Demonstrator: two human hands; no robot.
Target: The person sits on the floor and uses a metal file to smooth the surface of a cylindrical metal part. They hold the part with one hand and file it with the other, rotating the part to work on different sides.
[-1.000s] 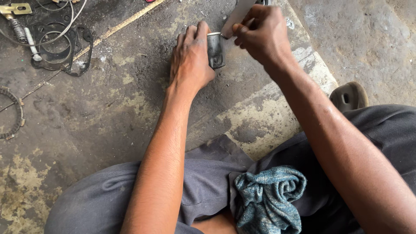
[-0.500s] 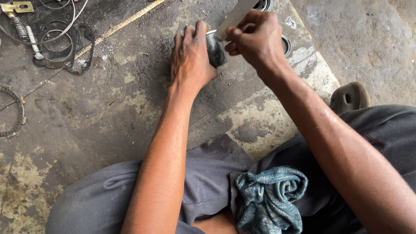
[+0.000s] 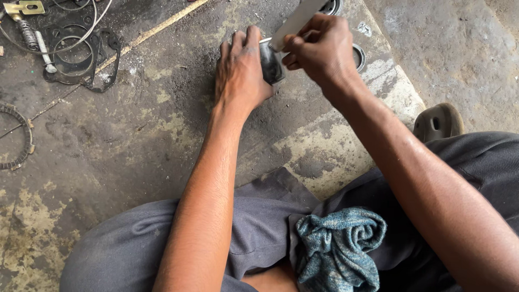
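Midway, seemingly: the left hand (image 3: 240,67) clamps a small dark metal part (image 3: 271,64) on the floor while the right hand (image 3: 319,48), fingers closed, holds a pale flat strip (image 3: 294,21) against that part's top edge.

A stained, cracked grey concrete floor (image 3: 135,140) carries everything. At its top left lie a flat black gasket (image 3: 81,57), looped thin wire (image 3: 81,21), a small brass-coloured metal bracket (image 3: 24,7) and a ridged metal bolt (image 3: 30,38). A toothed dark ring (image 3: 21,138) lies at the left edge. 2 round metal rings (image 3: 359,57) lie near the top. A grey sandal (image 3: 438,121) rests at right.
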